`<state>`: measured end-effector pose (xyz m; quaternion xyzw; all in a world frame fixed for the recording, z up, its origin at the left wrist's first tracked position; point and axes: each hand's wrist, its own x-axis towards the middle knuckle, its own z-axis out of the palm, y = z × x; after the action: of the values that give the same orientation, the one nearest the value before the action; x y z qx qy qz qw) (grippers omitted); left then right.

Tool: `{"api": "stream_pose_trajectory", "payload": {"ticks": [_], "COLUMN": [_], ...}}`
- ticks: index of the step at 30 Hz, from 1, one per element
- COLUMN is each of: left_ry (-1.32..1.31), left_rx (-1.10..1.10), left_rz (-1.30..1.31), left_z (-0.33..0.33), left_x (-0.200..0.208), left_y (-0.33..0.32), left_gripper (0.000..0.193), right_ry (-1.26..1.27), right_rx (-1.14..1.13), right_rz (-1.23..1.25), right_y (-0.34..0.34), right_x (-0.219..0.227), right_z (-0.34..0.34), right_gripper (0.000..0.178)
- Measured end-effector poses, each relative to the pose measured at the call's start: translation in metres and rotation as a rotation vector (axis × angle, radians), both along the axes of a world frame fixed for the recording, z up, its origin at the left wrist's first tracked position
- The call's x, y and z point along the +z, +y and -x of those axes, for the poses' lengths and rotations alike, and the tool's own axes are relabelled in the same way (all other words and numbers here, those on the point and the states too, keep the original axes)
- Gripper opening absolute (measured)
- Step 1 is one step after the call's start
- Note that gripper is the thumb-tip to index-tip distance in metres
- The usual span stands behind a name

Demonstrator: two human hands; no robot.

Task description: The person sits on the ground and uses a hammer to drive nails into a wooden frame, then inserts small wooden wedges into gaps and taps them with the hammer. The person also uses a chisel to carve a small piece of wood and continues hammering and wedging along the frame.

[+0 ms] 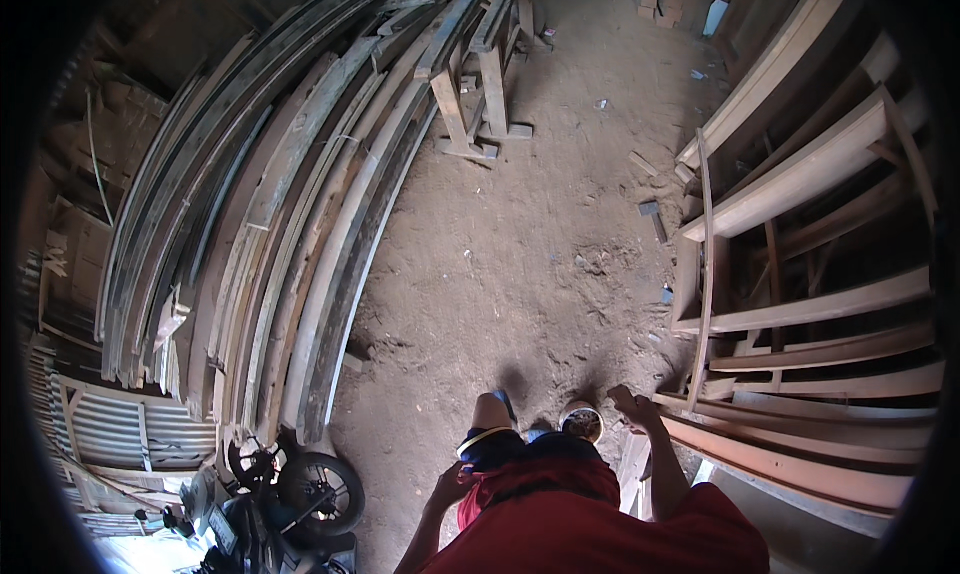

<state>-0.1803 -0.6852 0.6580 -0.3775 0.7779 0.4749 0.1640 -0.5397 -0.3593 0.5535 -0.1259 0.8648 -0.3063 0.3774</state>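
Observation:
My left hand [455, 484] is low beside my hip, against the edge of my dark shorts [490, 446]; its fingers are too small and shadowed to read. Out to my right, my right hand [632, 410] has its fingers curled, and what they may hold cannot be made out. Just left of that hand is a round, pale-rimmed container [582, 424] with brown contents. Past the hand on the right lie the ends of long reddish wooden boards [760, 452].
Long stacked planks [300, 204] fill the left side. Wooden trestles [470, 84] stand ahead. Large wooden frames [800, 214] line the right, with a thin upright strip [706, 274] against them. A motorcycle [310, 494] is at lower left. Small offcuts [652, 219] litter the dirt floor [500, 234].

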Motion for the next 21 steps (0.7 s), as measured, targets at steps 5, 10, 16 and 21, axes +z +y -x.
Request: {"api": "stream_pose_trajectory", "payload": {"ticks": [5, 10, 16, 21], "left_ry": [0.001, 0.272, -0.224, -0.150], "left_rx": [-0.236, -0.312, -0.517, -0.461], "left_rz": [0.101, 0.139, 0.135, 0.219], "left_z": [0.079, 0.184, 0.379, 0.476], "left_x": [-0.044, -0.157, -0.164, -0.163], "left_y": [-0.073, -0.152, -0.245, -0.287], "left_gripper": [0.060, 0.067, 0.055, 0.042], "right_ry": [0.058, -0.039, -0.333, -0.404], "right_rx": [0.033, 0.128, -0.432, -0.646], "right_rz": [-0.158, -0.391, -0.347, -0.223], "right_y": [-0.090, -0.138, -0.133, -0.132], "right_x": [0.005, 0.020, 0.061, 0.060], "right_z": [0.060, 0.123, 0.160, 0.187], "right_gripper": [0.061, 0.066, 0.055, 0.042]}}
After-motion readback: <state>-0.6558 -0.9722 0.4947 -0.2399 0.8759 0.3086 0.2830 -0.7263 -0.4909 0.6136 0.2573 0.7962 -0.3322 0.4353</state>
